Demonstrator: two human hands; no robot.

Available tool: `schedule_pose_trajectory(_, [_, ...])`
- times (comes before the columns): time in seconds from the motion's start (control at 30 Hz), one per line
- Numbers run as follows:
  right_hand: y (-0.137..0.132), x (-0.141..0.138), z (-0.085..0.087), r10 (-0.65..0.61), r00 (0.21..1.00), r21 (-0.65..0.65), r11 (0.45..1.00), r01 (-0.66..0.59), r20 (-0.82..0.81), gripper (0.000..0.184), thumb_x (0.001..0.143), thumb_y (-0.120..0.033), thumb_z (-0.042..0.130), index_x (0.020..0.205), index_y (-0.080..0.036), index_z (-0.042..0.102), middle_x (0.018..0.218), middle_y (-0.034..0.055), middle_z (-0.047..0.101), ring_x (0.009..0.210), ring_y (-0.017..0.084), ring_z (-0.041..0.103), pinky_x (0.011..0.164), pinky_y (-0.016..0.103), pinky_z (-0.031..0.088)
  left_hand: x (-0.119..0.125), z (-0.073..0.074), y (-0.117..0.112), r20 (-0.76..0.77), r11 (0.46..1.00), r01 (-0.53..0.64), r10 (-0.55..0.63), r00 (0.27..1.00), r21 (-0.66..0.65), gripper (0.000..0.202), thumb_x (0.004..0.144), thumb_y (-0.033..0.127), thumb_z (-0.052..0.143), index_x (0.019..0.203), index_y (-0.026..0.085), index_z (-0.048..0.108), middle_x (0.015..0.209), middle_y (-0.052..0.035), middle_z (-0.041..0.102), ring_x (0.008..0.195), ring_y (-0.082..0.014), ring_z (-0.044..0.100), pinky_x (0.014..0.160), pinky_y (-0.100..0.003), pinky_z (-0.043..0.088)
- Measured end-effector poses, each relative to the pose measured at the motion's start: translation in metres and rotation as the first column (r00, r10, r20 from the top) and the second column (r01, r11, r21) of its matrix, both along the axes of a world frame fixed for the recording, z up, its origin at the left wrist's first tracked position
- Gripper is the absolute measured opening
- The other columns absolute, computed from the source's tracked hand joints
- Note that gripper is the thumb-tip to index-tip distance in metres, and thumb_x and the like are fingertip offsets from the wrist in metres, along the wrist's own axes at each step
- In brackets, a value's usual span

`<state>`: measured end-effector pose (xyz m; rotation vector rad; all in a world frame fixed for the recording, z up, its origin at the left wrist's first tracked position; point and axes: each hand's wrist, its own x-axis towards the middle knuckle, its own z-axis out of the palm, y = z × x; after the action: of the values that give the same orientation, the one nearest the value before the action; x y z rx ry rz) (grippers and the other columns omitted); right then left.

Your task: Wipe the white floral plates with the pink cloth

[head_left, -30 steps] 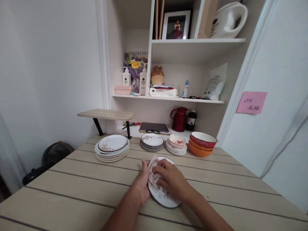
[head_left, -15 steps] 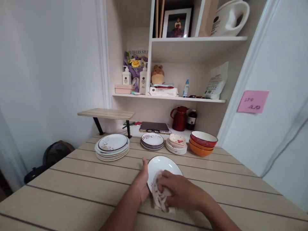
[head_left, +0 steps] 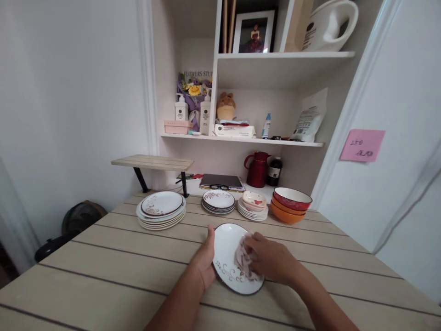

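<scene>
A white plate (head_left: 225,250) is gripped at its left rim by the left hand (head_left: 204,259), face turned up, with its long axis running from far left to near right. A pink cloth (head_left: 243,263) is clenched under the right hand (head_left: 272,258) and pressed onto the plate's right half. Bare table (head_left: 113,271) is left outside both hands; stacked plates (head_left: 161,211) and bowls (head_left: 291,204) are ranged well beyond the fingertips.

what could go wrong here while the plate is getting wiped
The left hand holds the plate only by its left rim; the grip might slip and the plate could knock the table. The right hand presses the cloth near the plate's right edge, which might tip it.
</scene>
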<state>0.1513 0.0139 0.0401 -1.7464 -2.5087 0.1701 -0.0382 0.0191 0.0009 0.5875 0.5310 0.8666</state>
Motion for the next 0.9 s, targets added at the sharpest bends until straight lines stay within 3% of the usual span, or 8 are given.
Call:
schedule_pose_trajectory(0.1, [-0.013,-0.002,0.003,0.157,0.987,-0.037,0.987,-0.156,0.027,0.024,0.067,-0.021,0.058,0.09,-0.025,0.058,0.097,0.0012,0.059,0.074,0.018,0.057,0.057,0.027,0.027,-0.001,0.0,0.0,-0.016,1.0,-0.003,0.003,1.0,-0.009,0.083,0.078,0.076,0.033,0.129,0.014,0.053,0.114,-0.0168,0.067,0.108,-0.0301,0.062,0.097,-0.045,0.042])
schedule_pose_trajectory(0.23, [-0.02,-0.026,0.003,0.272,0.956,-0.015,0.961,-0.275,-0.113,0.029,0.067,-0.022,0.06,0.096,-0.028,0.057,0.103,-0.0001,0.055,0.08,0.018,0.056,0.063,0.027,0.032,-0.001,-0.002,0.002,-0.059,0.999,-0.016,0.013,0.998,-0.048,0.085,0.075,0.078,0.033,0.122,0.012,0.058,0.106,-0.0166,0.07,0.1,-0.0298,0.065,0.088,-0.043,0.048])
schedule_pose_trajectory(0.37, [-0.012,-0.045,-0.001,0.21,0.947,0.084,0.977,-0.195,-0.243,0.038,0.074,-0.026,0.06,0.111,-0.031,0.055,0.116,0.0021,0.049,0.094,0.019,0.054,0.079,0.03,0.038,0.0,-0.001,0.001,-0.014,0.999,-0.039,0.039,0.999,-0.011,0.081,0.077,0.076,0.034,0.122,0.013,0.057,0.102,-0.0156,0.071,0.093,-0.0277,0.068,0.082,-0.04,0.05])
schedule_pose_trajectory(0.53, [0.004,-0.039,-0.004,0.137,0.966,0.174,0.98,-0.1,-0.217,0.046,0.079,-0.03,0.061,0.123,-0.035,0.051,0.122,0.0045,0.048,0.107,0.023,0.051,0.088,0.034,0.038,0.005,0.0,0.0,0.022,0.997,-0.082,0.082,0.996,-0.003,0.077,0.08,0.072,0.035,0.127,0.014,0.054,0.103,-0.0162,0.071,0.095,-0.0269,0.068,0.086,-0.04,0.049])
schedule_pose_trajectory(0.7, [0.008,-0.025,-0.004,-0.008,0.987,0.133,0.991,0.029,-0.161,0.034,0.082,-0.029,0.052,0.116,-0.03,0.054,0.119,0.0057,0.051,0.098,0.021,0.056,0.07,0.029,0.04,0.005,-0.002,0.001,-0.009,0.998,-0.063,0.063,0.998,-0.027,0.081,0.079,0.073,0.037,0.131,0.012,0.05,0.111,-0.0178,0.069,0.104,-0.0296,0.064,0.093,-0.044,0.045])
schedule_pose_trajectory(0.8, [0.005,-0.016,-0.001,-0.076,0.994,0.089,0.993,0.083,-0.078,0.032,0.078,-0.026,0.051,0.11,-0.027,0.055,0.116,0.0063,0.054,0.09,0.022,0.059,0.059,0.028,0.033,0.002,-0.002,0.001,0.013,1.0,-0.019,0.019,1.0,-0.001,0.082,0.078,0.073,0.036,0.132,0.013,0.05,0.116,-0.0176,0.066,0.11,-0.0304,0.061,0.097,-0.045,0.042])
schedule_pose_trajectory(0.9, [-0.002,-0.007,0.003,-0.064,0.998,0.026,0.998,0.064,0.012,0.028,0.072,-0.024,0.053,0.099,-0.027,0.057,0.108,0.0043,0.059,0.082,0.021,0.06,0.055,0.027,0.025,0.0,0.0,-0.001,0.01,1.0,-0.007,0.007,1.0,0.02,0.082,0.079,0.073,0.032,0.13,0.012,0.052,0.118,-0.0171,0.065,0.115,-0.0295,0.058,0.1,-0.044,0.04])
